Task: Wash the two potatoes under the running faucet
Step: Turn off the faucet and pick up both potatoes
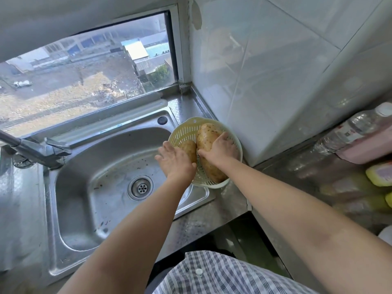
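Both our hands reach into the colander where the two potatoes lie.

Our right hand (220, 150) lies spread over the middle of the larger potato (209, 153), fingers draped across its far side and thumb on its near side, gripping it. Our left hand (175, 161) rests flat and open-fingered against the smaller potato (189, 150), which sits just beyond its knuckles and touches the larger one; we cannot tell whether this hand grips it. Both potatoes lie inside the pale slotted colander (184, 132), which stands on the steel surface (212, 211) beneath both hands, overlapping the sink (89, 177) rim. The faucet (31, 149) stands well to the left of the left hand, and we see no water in the basin.
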### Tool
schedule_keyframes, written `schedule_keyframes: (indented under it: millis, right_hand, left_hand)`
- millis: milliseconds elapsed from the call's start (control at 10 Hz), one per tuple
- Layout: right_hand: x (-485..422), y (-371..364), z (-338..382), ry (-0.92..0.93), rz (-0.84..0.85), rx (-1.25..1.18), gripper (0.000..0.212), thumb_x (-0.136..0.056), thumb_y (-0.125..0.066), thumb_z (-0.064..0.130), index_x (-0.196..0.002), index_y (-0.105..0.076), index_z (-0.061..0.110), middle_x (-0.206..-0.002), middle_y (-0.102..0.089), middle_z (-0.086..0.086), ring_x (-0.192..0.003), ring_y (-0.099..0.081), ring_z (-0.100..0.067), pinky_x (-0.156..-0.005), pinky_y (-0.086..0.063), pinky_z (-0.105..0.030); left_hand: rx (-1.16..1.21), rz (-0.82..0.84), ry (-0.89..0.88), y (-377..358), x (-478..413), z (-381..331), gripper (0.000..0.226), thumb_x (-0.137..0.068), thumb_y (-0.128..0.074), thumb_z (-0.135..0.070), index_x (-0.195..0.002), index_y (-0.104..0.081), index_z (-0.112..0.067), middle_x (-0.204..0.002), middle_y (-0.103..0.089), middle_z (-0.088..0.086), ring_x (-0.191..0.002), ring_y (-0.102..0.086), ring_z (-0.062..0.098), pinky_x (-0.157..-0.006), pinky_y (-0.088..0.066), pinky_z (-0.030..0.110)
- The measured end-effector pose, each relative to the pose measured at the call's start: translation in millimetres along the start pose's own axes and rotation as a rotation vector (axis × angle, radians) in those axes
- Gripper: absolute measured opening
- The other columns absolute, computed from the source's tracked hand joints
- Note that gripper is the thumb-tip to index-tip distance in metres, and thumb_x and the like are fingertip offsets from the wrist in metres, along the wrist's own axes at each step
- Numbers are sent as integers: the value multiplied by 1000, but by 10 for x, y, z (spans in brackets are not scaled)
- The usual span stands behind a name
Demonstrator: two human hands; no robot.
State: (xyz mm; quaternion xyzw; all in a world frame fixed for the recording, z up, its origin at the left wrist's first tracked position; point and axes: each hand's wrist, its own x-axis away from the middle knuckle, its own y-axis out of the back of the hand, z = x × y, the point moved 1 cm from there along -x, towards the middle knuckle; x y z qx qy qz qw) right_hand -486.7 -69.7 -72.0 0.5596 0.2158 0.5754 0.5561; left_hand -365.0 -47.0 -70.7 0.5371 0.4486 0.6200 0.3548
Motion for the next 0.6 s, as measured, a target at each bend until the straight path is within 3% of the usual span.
schedule_keyframes:
  millis: [100,200,300,500,600]
  right_hand:
    - [18,-12,-5,-2,12,-7,122,-80,-64,67,-154,2,-6,-152,-36,-28,-138,-43,-41,-112,-39,-47]
    - [53,-6,-14,13,8,-5,118,-84,-62,64,-154,2,-6,-157,-29,-26,-142,-37,-40,-115,-35,-46]
    - [98,8,-23,55,-2,11,113,-87,-60,60,-154,2,-6,-160,-24,-23,-146,-32,-37,-116,-32,-45]
    - [164,84,-62,120,-109,-13,97,-87,-60,57,-151,-18,-3,-153,-33,-23,-142,-35,-36,-114,-31,-44]
    - [205,195,-19,197,-225,-93,72,-90,-60,46,-142,-39,1,-143,-44,-19,-132,-44,-35,-109,-35,-45]
  left_hand:
    - [54,37,9,40,6,-4,72,-88,-65,-52,-138,-45,-3,-155,-18,21,-146,-22,42,-118,-27,51]
    - [119,19,7,46,15,40,57,-88,-65,-45,-129,-49,-8,-154,-19,20,-142,-27,41,-116,-29,50]
    - [188,-45,-19,67,60,93,48,-90,-61,-38,-124,-49,-8,-146,-27,18,-127,-41,36,-103,-40,45]
    - [352,-253,-90,147,131,201,42,-97,-54,-35,-127,-52,-5,-124,-49,16,-111,-53,31,-90,-48,40]
    - [439,-326,-57,222,133,327,35,-100,-49,-34,-121,-58,-7,-118,-57,14,-108,-57,30,-84,-48,38]
